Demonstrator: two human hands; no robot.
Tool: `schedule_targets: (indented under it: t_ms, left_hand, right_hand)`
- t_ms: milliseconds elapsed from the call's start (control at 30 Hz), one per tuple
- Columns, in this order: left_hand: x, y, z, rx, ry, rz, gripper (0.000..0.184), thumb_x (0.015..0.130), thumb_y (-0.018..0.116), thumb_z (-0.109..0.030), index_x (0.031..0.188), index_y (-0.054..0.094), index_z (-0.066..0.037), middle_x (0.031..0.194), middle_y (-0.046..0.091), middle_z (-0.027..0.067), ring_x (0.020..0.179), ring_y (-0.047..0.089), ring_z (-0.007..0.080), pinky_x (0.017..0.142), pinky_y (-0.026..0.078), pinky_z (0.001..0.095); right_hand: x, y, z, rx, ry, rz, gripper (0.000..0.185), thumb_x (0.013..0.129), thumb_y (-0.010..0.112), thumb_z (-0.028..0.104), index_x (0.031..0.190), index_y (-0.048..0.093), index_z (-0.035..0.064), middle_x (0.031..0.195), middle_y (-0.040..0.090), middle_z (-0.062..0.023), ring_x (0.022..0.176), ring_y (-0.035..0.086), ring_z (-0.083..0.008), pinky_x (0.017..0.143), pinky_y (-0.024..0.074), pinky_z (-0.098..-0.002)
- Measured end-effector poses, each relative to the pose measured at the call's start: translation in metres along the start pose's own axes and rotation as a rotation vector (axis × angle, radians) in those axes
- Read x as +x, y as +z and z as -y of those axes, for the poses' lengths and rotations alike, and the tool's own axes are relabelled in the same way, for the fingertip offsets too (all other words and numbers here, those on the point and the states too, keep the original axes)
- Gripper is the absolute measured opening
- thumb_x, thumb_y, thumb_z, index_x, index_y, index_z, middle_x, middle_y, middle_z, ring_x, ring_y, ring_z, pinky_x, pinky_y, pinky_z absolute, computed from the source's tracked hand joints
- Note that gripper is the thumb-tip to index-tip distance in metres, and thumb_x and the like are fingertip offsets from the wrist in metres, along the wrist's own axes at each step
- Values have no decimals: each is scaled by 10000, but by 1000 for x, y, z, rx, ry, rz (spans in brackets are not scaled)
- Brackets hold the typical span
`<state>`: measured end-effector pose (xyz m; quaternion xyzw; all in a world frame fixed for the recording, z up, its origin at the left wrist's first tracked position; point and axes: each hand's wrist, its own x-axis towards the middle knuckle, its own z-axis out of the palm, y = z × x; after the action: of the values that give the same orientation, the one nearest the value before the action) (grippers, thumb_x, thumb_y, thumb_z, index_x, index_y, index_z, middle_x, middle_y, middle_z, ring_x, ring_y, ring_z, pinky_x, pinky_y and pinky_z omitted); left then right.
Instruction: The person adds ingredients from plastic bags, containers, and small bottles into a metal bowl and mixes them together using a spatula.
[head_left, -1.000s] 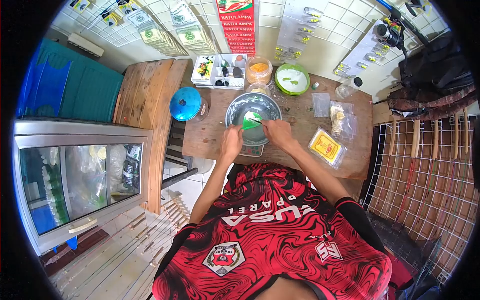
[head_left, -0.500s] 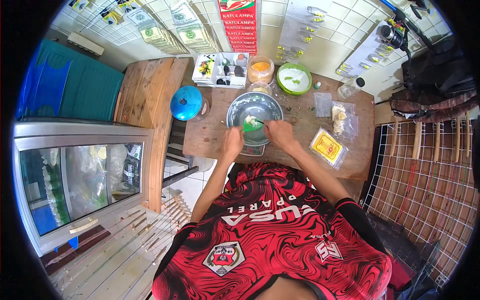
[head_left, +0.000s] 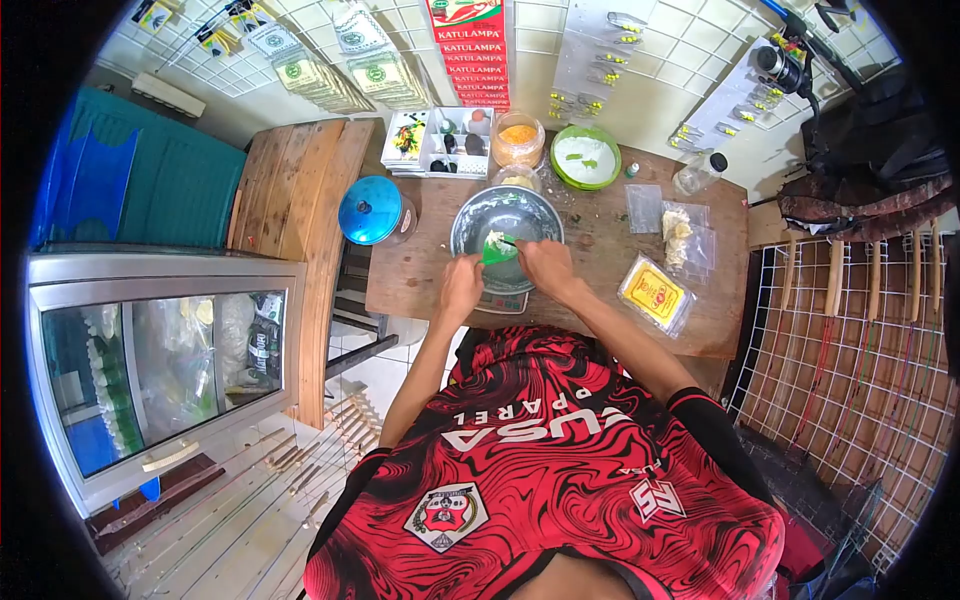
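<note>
A grey metal bowl [head_left: 507, 213] with whitish smears inside stands at the table's front, on a scale [head_left: 505, 302] that shows only in part. My left hand [head_left: 462, 284], at the bowl's front left rim, is closed on a green scraper [head_left: 497, 254]. Pale paste lies on the scraper, over the bowl. From the right, my right hand [head_left: 546, 264] is closed round a thin dark tool whose end touches the paste; most of the tool is hidden by the fingers.
Behind the bowl stand a jar of orange powder [head_left: 518, 142], a green bowl of white powder [head_left: 585, 158] and a white divided box [head_left: 460, 145]. A blue-lidded jar [head_left: 371, 210] is at left. At right lie a yellow packet [head_left: 655, 293], plastic bags [head_left: 697, 245] and a clear bottle [head_left: 697, 176].
Both hands have stayed at the bowl's front with the same tools. The scraper's tilt and the paste on it look slightly different, and the right hand has shifted a little.
</note>
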<state>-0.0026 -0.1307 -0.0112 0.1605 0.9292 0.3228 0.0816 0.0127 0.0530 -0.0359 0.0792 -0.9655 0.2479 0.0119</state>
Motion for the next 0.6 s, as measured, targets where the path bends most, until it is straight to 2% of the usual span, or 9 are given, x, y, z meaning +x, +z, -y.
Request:
schedule_targets:
  t_ms: [133, 200, 300, 433, 500, 600]
  left_hand:
    - [-4, 1, -1, -24, -16, 21, 150, 790, 516, -29, 888, 619, 18, 833, 579, 266, 793, 564, 422, 701, 442, 482]
    - [-7, 5, 0, -21, 6, -37, 147, 792, 521, -44, 879, 622, 17, 844, 581, 268, 796, 567, 421, 698, 446, 482]
    - [-4, 6, 0, 10, -42, -22, 151, 794, 528, -56, 887, 621, 16, 839, 584, 263, 794, 569, 418, 700, 448, 480]
    - [-2, 10, 4, 8, -21, -2, 156, 795, 529, -57, 898, 621, 14, 836, 586, 259, 791, 573, 414, 700, 447, 479]
    - [-2, 11, 3, 31, -2, -15, 160, 796, 528, -57, 907, 621, 11, 835, 588, 257, 787, 576, 411, 699, 449, 477]
    - [-5, 9, 1, 23, 9, -21, 159, 796, 529, -58, 906, 622, 10, 838, 588, 256, 786, 576, 410, 701, 451, 476]
  right_hand:
    - [2, 3, -4, -52, -54, -38, 135, 763, 538, 137, 685, 601, 47, 557, 555, -193, 514, 569, -364, 479, 443, -464]
    - [2, -2, -1, -29, -47, -50, 170, 750, 544, 139, 606, 556, 49, 547, 549, -189, 514, 566, -367, 473, 439, -468]
    - [-2, -19, 9, -16, 4, -15, 129, 700, 552, 136, 640, 600, 33, 592, 583, -206, 555, 603, -362, 492, 470, -452]
    - [-10, -19, 13, 21, 47, 15, 141, 709, 538, 130, 638, 608, 30, 609, 588, -215, 564, 607, -364, 503, 477, -450]
    - [-12, -10, 8, -6, 16, 20, 129, 735, 547, 136, 691, 623, 41, 566, 565, -192, 539, 583, -361, 489, 456, -461]
    - [-8, -6, -1, -75, 13, 63, 110, 716, 551, 126, 687, 618, 43, 571, 569, -198, 542, 591, -356, 483, 456, -463]
